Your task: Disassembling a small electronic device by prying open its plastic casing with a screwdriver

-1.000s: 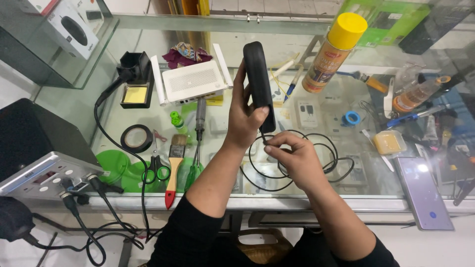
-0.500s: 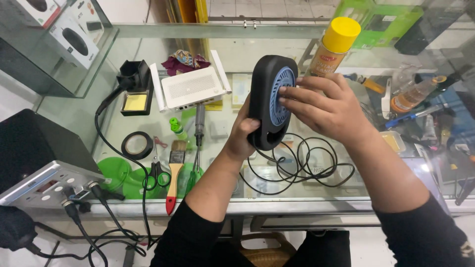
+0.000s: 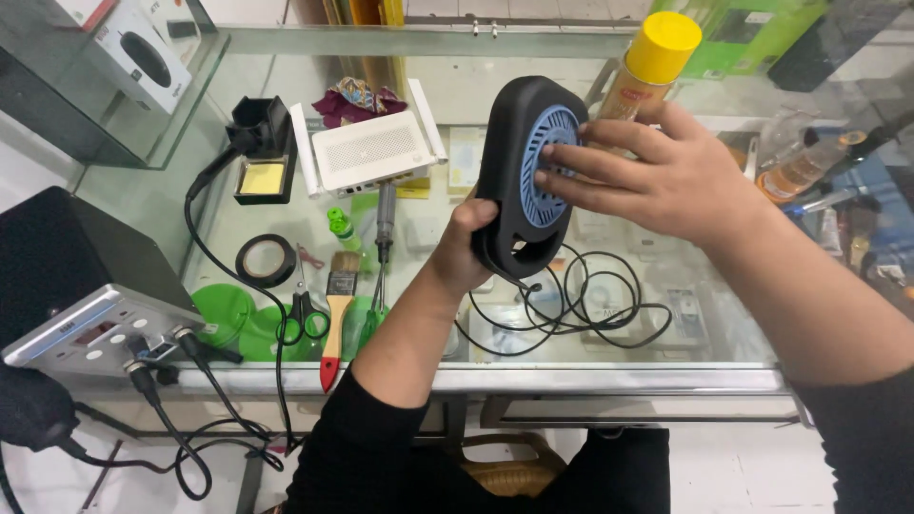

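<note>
My left hand [image 3: 464,249] grips the lower edge of a black oval device [image 3: 519,171] with a round blue grille [image 3: 552,164], holding it upright above the glass counter [image 3: 609,376]. My right hand [image 3: 666,176] lies across the blue grille with its fingertips pressed on it. A thin black cable [image 3: 571,309] runs from the device's base and lies coiled on the counter below.
A white router [image 3: 367,152], a soldering iron stand [image 3: 259,143], a roll of black tape [image 3: 266,260], a red-handled brush [image 3: 336,314], scissors [image 3: 303,312] and a screwdriver [image 3: 383,219] lie at the left. A yellow-capped spray can [image 3: 652,62] stands behind the device. A black soldering station [image 3: 81,286] sits far left.
The device has turned from edge-on to show its blue grille. My right hand rose from the coiled cable on the counter and now rests on the grille.
</note>
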